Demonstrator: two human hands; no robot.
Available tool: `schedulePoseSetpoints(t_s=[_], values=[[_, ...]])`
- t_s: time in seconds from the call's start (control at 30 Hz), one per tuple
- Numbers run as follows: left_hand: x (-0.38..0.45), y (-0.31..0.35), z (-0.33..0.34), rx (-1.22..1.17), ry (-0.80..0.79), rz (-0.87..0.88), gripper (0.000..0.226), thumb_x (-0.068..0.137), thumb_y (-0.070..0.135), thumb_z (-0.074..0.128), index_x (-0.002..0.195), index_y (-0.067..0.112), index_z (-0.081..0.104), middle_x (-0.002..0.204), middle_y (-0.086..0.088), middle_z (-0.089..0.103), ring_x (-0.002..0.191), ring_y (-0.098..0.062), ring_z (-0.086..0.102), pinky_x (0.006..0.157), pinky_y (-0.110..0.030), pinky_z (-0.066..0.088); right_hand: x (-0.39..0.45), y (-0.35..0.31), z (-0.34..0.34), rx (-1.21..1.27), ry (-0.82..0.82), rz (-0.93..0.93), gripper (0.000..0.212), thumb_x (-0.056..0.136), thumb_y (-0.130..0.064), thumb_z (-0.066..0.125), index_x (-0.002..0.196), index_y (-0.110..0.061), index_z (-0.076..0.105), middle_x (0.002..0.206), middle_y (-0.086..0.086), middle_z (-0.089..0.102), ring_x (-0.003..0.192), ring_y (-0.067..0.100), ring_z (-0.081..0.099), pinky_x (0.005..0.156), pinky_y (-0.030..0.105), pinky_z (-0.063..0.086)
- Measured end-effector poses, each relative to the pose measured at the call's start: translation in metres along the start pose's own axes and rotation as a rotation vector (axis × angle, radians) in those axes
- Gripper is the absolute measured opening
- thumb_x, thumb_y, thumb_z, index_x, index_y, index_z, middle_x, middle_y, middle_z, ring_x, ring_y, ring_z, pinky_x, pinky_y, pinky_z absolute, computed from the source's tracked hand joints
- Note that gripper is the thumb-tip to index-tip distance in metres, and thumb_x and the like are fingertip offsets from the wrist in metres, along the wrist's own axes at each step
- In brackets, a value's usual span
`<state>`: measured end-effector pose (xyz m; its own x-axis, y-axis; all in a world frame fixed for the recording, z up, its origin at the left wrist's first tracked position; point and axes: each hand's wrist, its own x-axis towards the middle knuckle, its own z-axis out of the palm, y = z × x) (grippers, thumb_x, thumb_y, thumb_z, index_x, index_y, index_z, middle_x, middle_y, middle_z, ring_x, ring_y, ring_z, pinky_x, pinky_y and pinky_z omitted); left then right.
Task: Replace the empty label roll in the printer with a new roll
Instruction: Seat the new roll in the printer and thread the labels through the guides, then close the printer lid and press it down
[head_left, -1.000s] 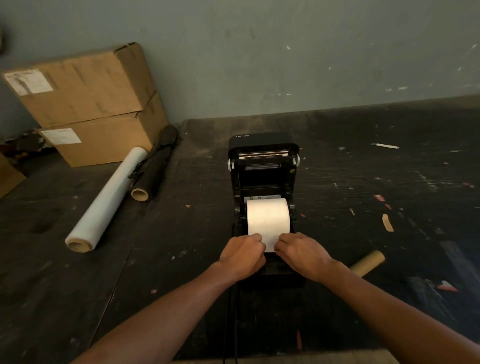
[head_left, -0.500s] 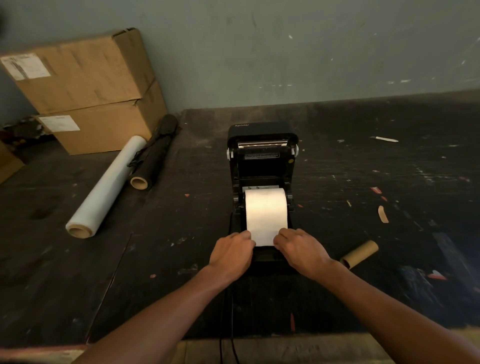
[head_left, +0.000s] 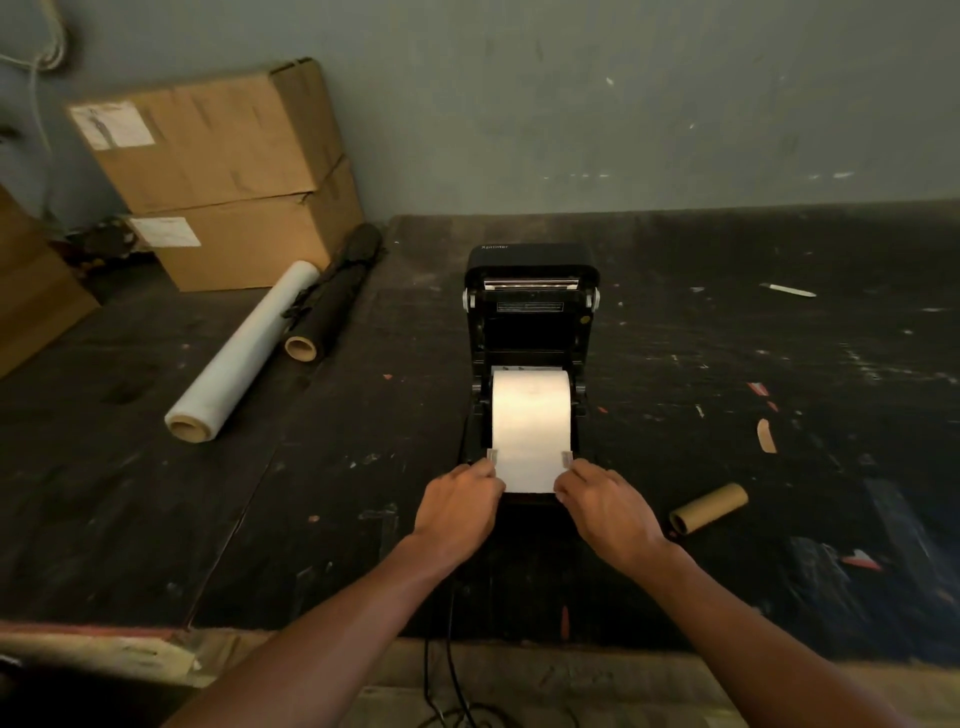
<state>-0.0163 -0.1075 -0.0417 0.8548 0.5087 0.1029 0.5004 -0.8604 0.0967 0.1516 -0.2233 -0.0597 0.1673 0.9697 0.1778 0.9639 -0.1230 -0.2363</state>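
Note:
The black label printer (head_left: 530, 312) stands in the middle of the dark table with its lid tilted up and back. A white label roll (head_left: 530, 410) sits inside the bay, and its free end lies forward over the front edge between two small grey guides. My left hand (head_left: 460, 506) pinches the left corner of that free end. My right hand (head_left: 605, 506) pinches the right corner. An empty brown cardboard core (head_left: 709, 508) lies on the table to the right of my right hand.
Two stacked cardboard boxes (head_left: 223, 171) stand at the back left. A clear stretch-film roll (head_left: 241, 353) and a black roll (head_left: 332, 306) lie in front of them. A cable (head_left: 441, 670) runs off the near table edge. Paper scraps dot the right side.
My hands have slid apart from the middle of the label's end to its two corners, exposing the grey guides. The view has pulled back a little.

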Motion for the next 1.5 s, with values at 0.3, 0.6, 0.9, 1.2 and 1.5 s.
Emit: schedulePoseSetpoints(t_s=[0.3,0.6,0.9,1.2,1.5], values=[[-0.021,0.009,-0.002,-0.001,0.012,-0.024,0.018,0.093,0.014,0.053,0.098,0.014,0.070,0.104,-0.003,0.059,0.088,-0.022,0.062,0.069,-0.036,0.054,-0.019,-0.012,0.002,0.051,0.015,0.051,0.017,0.095,-0.019,0.049,0.105,-0.020,0.062,0.105,0.000,0.060,0.088,0.013,0.058,0.077,0.024,0.043],[-0.043,0.018,0.001,-0.014,0.002,-0.031,0.021,0.096,0.018,0.049,0.100,0.013,0.069,0.106,-0.004,0.059,0.089,-0.024,0.062,0.071,-0.039,0.054,-0.040,-0.020,0.002,0.054,0.003,0.047,0.015,0.093,-0.018,0.052,0.104,-0.020,0.062,0.103,-0.002,0.059,0.081,0.009,0.056,0.070,0.018,0.038],[-0.064,0.025,0.008,-0.008,-0.001,0.002,0.018,0.095,0.016,0.052,0.099,0.014,0.069,0.103,-0.002,0.059,0.085,-0.022,0.062,0.069,-0.035,0.053,-0.060,-0.024,0.008,0.034,-0.043,0.031,0.014,0.091,-0.019,0.057,0.103,-0.023,0.062,0.101,-0.006,0.058,0.072,0.004,0.050,0.064,0.013,0.033],[-0.075,0.026,0.012,0.006,-0.007,0.044,0.019,0.095,0.018,0.052,0.102,0.014,0.070,0.104,-0.002,0.060,0.085,-0.020,0.062,0.071,-0.035,0.055,-0.070,-0.030,0.017,0.047,-0.069,0.059,0.013,0.091,-0.021,0.057,0.103,-0.024,0.061,0.101,-0.006,0.059,0.075,0.006,0.055,0.069,0.016,0.044],[-0.051,0.006,-0.018,-0.061,-0.212,0.161,0.031,0.091,0.039,0.056,0.114,0.020,0.065,0.114,0.002,0.061,0.102,-0.014,0.059,0.082,-0.034,0.051,-0.060,-0.022,-0.008,0.164,-0.120,0.095,0.030,0.089,-0.047,0.054,0.110,-0.026,0.058,0.106,-0.010,0.053,0.086,0.004,0.056,0.075,0.022,0.050]])
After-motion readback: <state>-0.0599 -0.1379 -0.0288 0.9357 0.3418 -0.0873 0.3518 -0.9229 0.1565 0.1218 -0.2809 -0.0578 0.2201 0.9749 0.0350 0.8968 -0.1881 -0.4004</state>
